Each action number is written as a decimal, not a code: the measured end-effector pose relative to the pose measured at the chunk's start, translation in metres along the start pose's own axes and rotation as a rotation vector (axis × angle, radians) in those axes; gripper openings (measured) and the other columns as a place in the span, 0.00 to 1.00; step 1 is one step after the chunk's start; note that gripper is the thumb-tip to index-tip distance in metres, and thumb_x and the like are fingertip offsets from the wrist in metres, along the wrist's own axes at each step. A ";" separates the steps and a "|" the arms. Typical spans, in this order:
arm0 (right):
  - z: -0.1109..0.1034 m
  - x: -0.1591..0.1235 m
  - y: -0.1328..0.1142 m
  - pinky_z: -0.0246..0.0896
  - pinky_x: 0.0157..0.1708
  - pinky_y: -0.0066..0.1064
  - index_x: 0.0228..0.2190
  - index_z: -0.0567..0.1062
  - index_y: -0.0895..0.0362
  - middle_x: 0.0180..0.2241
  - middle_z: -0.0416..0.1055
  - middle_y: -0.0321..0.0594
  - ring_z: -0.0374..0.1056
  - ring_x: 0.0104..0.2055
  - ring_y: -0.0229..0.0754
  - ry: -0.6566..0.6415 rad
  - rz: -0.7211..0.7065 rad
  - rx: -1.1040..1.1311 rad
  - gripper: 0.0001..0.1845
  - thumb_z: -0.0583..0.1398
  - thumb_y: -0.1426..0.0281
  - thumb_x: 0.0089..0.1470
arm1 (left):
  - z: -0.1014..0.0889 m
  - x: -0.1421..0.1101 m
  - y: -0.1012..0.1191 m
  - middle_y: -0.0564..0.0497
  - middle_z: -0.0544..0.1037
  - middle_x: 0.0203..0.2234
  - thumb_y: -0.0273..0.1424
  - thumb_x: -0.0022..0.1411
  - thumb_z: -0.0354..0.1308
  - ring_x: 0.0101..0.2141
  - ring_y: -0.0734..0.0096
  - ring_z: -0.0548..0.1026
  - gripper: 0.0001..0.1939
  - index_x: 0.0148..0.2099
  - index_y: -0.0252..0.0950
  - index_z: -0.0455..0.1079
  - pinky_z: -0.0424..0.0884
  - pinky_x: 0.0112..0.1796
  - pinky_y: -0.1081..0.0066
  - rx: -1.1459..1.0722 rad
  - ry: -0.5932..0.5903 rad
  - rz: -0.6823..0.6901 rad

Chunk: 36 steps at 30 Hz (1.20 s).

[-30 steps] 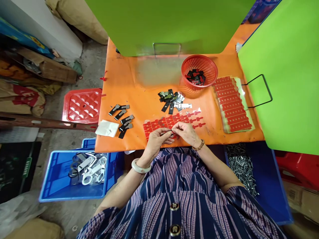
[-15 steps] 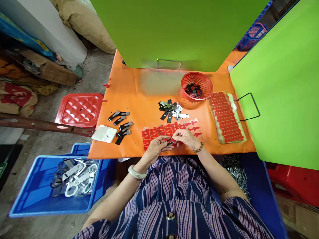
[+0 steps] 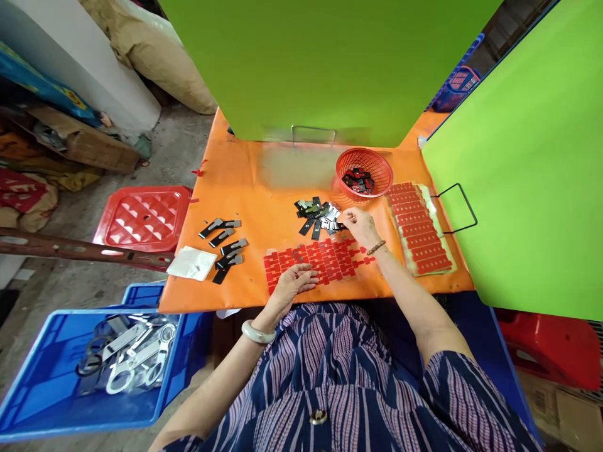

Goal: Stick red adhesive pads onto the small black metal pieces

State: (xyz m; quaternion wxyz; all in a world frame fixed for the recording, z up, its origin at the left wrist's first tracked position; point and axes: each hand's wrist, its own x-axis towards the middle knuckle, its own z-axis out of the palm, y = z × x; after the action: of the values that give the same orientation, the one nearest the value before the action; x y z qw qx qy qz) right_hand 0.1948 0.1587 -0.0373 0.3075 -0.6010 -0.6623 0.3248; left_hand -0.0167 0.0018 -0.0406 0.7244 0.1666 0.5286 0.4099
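Note:
My left hand (image 3: 294, 285) rests over the near part of a sheet of red die-cut stickers (image 3: 325, 258). Its fingers are loosely curled and apart, with nothing visible in them. At the right edge of a pile of small black and silver plates (image 3: 313, 215) is my right hand (image 3: 360, 227), thumb and fingertips pinched together. What lies between those fingertips is too small to make out. Just beyond it stands a red mesh basket (image 3: 387, 182) holding black plates with red on them.
More black plates (image 3: 226, 248) lie at the table's left, beside a white packet (image 3: 191, 262). Red sticker sheets (image 3: 419, 227) are stacked at the right. Green panels (image 3: 330, 69) border the back and right. A blue crate (image 3: 47, 370) stands lower left, near a red stool (image 3: 144, 216).
My hands have parted. The right one moved forward to the loose pile; the left stayed over the sticker sheet. The black plate that was between them no longer shows there.

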 end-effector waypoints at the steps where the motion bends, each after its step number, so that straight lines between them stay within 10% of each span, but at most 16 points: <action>1: 0.005 -0.003 0.005 0.63 0.42 0.35 0.35 0.75 0.59 0.34 0.72 0.39 0.67 0.36 0.40 -0.029 -0.070 -0.126 0.08 0.60 0.74 0.49 | 0.000 0.000 0.000 0.45 0.82 0.33 0.24 0.59 0.63 0.32 0.72 0.81 0.09 0.43 0.31 0.69 0.77 0.35 0.75 0.001 -0.001 0.000; 15: 0.008 -0.006 0.019 0.59 0.43 0.36 0.32 0.77 0.59 0.32 0.70 0.43 0.64 0.38 0.44 -0.155 -0.300 -0.515 0.11 0.54 0.75 0.59 | -0.002 0.002 -0.003 0.45 0.81 0.32 0.25 0.58 0.64 0.31 0.71 0.81 0.09 0.41 0.32 0.70 0.77 0.34 0.75 0.005 -0.013 0.015; 21: 0.005 -0.013 0.003 0.63 0.35 0.32 0.26 0.72 0.56 0.26 0.70 0.37 0.66 0.31 0.40 0.010 -0.007 -0.041 0.09 0.55 0.68 0.55 | 0.001 0.002 -0.003 0.45 0.81 0.32 0.24 0.59 0.63 0.30 0.72 0.81 0.09 0.42 0.31 0.69 0.76 0.33 0.76 0.011 0.011 0.014; 26: 0.013 -0.046 -0.022 0.65 0.24 0.30 0.24 0.70 0.55 0.22 0.69 0.34 0.67 0.23 0.38 -0.193 0.355 0.608 0.10 0.63 0.62 0.44 | 0.007 -0.001 0.002 0.45 0.81 0.31 0.27 0.57 0.65 0.29 0.71 0.81 0.11 0.42 0.30 0.69 0.76 0.33 0.75 0.028 0.024 0.026; 36: 0.021 -0.097 -0.041 0.61 0.26 0.29 0.27 0.74 0.55 0.23 0.70 0.34 0.63 0.24 0.35 -0.431 0.178 0.545 0.10 0.61 0.61 0.50 | 0.021 0.001 0.016 0.53 0.79 0.26 0.38 0.53 0.68 0.22 0.76 0.77 0.18 0.39 0.32 0.69 0.76 0.28 0.75 0.038 -0.024 0.123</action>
State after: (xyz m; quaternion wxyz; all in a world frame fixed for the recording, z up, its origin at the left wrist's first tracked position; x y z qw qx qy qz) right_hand 0.1617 0.0577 -0.0190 0.2802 -0.4700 -0.5460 0.6343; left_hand -0.0040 0.0162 -0.0220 0.7008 0.2173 0.5165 0.4414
